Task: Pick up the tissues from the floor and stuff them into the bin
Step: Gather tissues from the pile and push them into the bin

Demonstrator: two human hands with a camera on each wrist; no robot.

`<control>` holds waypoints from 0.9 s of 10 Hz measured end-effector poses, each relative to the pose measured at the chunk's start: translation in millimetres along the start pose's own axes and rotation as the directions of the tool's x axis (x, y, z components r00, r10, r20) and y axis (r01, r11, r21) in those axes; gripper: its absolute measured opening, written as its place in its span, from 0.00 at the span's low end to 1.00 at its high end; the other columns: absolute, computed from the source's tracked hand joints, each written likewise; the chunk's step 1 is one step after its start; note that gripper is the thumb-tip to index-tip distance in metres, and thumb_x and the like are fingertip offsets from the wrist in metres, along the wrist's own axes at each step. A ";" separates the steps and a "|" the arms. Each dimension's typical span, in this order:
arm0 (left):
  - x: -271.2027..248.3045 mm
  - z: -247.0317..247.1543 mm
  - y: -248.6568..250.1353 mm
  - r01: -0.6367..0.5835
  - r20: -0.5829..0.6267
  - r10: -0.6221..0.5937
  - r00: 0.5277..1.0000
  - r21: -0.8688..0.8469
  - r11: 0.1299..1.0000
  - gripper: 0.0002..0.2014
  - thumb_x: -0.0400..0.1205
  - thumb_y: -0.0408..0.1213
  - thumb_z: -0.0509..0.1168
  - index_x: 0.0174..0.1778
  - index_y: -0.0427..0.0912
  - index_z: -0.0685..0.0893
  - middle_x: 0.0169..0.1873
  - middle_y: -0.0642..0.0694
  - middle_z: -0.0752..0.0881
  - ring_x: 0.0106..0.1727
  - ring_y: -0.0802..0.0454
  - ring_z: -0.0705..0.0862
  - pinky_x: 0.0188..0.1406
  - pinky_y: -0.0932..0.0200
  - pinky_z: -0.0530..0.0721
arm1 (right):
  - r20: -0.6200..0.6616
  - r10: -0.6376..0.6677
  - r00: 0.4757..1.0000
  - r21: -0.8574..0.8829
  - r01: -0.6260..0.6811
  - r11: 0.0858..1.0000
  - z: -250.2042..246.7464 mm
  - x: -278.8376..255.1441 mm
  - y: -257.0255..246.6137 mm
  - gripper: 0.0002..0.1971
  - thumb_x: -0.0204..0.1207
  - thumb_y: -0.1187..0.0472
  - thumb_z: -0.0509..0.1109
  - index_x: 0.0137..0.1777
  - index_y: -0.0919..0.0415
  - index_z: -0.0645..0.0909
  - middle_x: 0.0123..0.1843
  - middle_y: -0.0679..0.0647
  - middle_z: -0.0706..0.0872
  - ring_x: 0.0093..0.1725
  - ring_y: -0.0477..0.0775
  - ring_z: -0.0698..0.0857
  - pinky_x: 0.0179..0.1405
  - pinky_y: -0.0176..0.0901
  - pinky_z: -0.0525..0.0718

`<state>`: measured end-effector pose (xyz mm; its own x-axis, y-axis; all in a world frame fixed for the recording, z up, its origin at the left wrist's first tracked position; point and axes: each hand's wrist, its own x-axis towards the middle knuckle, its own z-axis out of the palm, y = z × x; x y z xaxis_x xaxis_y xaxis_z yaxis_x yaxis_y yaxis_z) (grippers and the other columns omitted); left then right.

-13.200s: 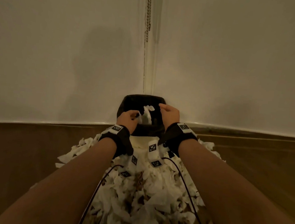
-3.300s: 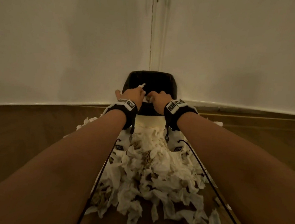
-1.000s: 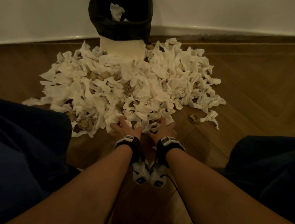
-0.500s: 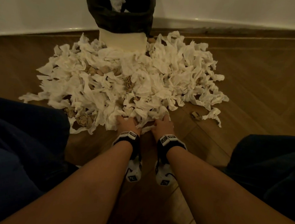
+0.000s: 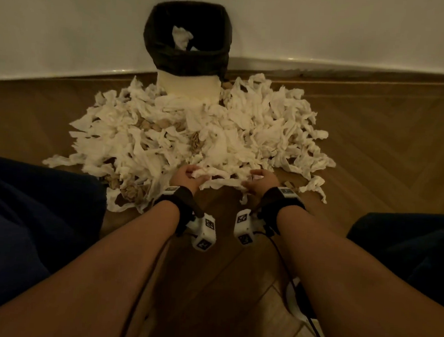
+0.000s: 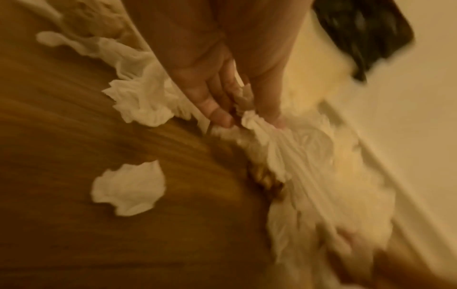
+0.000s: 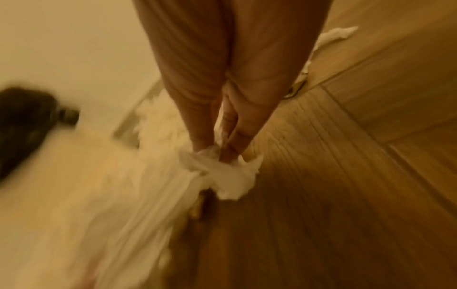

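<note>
White tissue heap [image 5: 191, 136] covers most of the wooden floor [image 5: 390, 144] ahead of me, spreading from the foot of the bin [image 5: 187, 56] out to my hands. Some brown crumpled paper [image 5: 134, 192] is mixed in near the left edge.

Bin sits in the wall corner, black liner [image 5: 220, 46] folded over its rim, touching the far edge of the heap. Only a tissue or two [image 5: 182, 37] visible inside, so I'd judge it nearly empty. Progress: barely started, bulk of the load is on the floor.

Left hand [image 5: 185, 177] is at the near edge of the heap, fingers [image 6: 217, 109] curled and clamped on a bunched tissue [image 5: 199, 173]. Right hand [image 5: 263, 183] likewise, fingertips [image 7: 237, 144] pinched on another wad [image 7: 222, 176]. A twisted strip [image 5: 223, 183] runs between the two hands.

Stray tissues [image 5: 313, 187] lie just right of my right hand. Wrist views are motion-blurred, fine detail unreliable.

Next, as I judge it: lift this handful, carry to bin, press down. Many more loads needed.
</note>
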<state>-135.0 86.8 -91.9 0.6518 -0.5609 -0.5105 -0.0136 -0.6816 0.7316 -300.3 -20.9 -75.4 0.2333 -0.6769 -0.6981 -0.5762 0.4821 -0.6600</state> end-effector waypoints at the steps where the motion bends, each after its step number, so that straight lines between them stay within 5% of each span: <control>1: -0.6 -12.1 6.9 0.037 0.056 -0.027 0.998 -0.188 0.981 0.26 0.76 0.43 0.72 0.70 0.43 0.76 0.65 0.40 0.79 0.56 0.43 0.82 0.58 0.47 0.83 | 0.055 0.047 0.997 0.278 -0.061 0.959 -7.9 -4.6 -1.5 0.21 0.72 0.75 0.72 0.65 0.64 0.79 0.70 0.65 0.78 0.59 0.63 0.84 0.57 0.55 0.85; 2: -2.6 -24.1 11.5 0.156 0.087 -0.132 0.987 -0.412 0.898 0.28 0.80 0.40 0.68 0.75 0.41 0.70 0.63 0.40 0.77 0.52 0.46 0.82 0.57 0.50 0.83 | 0.084 0.060 0.995 0.459 -0.092 0.884 -19.2 -10.7 0.2 0.21 0.75 0.79 0.65 0.69 0.69 0.76 0.69 0.67 0.78 0.53 0.61 0.84 0.52 0.49 0.83; 3: -5.9 -31.3 9.7 0.239 0.147 -0.189 0.971 -0.537 0.809 0.25 0.82 0.38 0.64 0.74 0.34 0.69 0.71 0.35 0.74 0.68 0.36 0.77 0.60 0.52 0.80 | 0.088 0.069 0.994 0.541 -0.106 0.834 -30.7 -15.6 2.8 0.23 0.80 0.77 0.59 0.75 0.67 0.69 0.73 0.67 0.75 0.61 0.63 0.82 0.50 0.46 0.80; 4: -9.3 -38.1 9.6 0.258 0.154 -0.208 0.966 -0.611 0.748 0.23 0.84 0.38 0.61 0.72 0.29 0.69 0.71 0.31 0.73 0.71 0.37 0.75 0.61 0.56 0.78 | 0.145 0.044 0.988 0.468 -0.108 0.877 -33.3 -28.8 -2.4 0.23 0.85 0.69 0.54 0.80 0.62 0.61 0.79 0.61 0.67 0.74 0.62 0.72 0.59 0.46 0.74; 5: -15.9 -42.8 24.4 0.332 0.224 -0.250 0.942 -0.730 0.598 0.19 0.86 0.36 0.58 0.71 0.33 0.70 0.73 0.35 0.71 0.72 0.41 0.73 0.52 0.60 0.80 | 0.167 0.006 0.986 0.518 -0.093 0.851 -35.4 -29.8 -6.9 0.25 0.86 0.63 0.54 0.82 0.61 0.56 0.81 0.57 0.62 0.80 0.60 0.63 0.66 0.46 0.68; 6: -23.6 -46.3 32.5 0.323 0.234 -0.224 0.946 -0.733 0.598 0.18 0.87 0.32 0.55 0.73 0.34 0.68 0.62 0.34 0.78 0.51 0.45 0.81 0.35 0.62 0.80 | 0.230 0.017 0.973 0.602 -0.156 0.783 -34.4 -29.0 -8.3 0.21 0.85 0.62 0.56 0.78 0.58 0.65 0.78 0.61 0.69 0.76 0.62 0.69 0.75 0.52 0.68; 7: -25.4 -45.9 44.4 0.336 0.308 -0.140 0.941 -0.803 0.492 0.19 0.88 0.29 0.49 0.76 0.37 0.67 0.51 0.36 0.81 0.38 0.48 0.78 0.36 0.62 0.80 | 0.342 -0.007 0.940 0.840 -0.303 0.449 -29.0 -37.6 -15.4 0.10 0.81 0.59 0.63 0.56 0.64 0.82 0.51 0.68 0.87 0.56 0.67 0.83 0.51 0.63 0.86; 8: -28.5 -45.0 55.9 0.338 0.334 -0.106 0.936 -0.782 0.524 0.18 0.87 0.32 0.51 0.73 0.39 0.71 0.39 0.40 0.78 0.35 0.52 0.77 0.33 0.64 0.80 | 0.275 0.025 0.961 0.890 -0.265 0.372 -26.0 -44.6 -29.3 0.10 0.83 0.60 0.60 0.48 0.67 0.79 0.46 0.67 0.84 0.50 0.64 0.82 0.30 0.53 0.89; 9: -25.1 -45.3 59.0 0.349 0.330 -0.124 0.936 -0.812 0.468 0.13 0.87 0.36 0.51 0.57 0.33 0.77 0.36 0.41 0.76 0.31 0.52 0.73 0.29 0.62 0.77 | 0.261 0.085 0.962 0.878 -0.273 0.393 -23.2 -36.2 -35.6 0.10 0.83 0.64 0.54 0.39 0.61 0.69 0.34 0.53 0.70 0.27 0.47 0.72 0.11 0.31 0.72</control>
<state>-117.8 81.9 -15.5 0.3610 -0.5954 -0.7178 0.8369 -0.1328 0.5310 -306.4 -26.5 -20.2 0.3801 -0.4646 -0.7998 0.3975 0.8628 -0.3122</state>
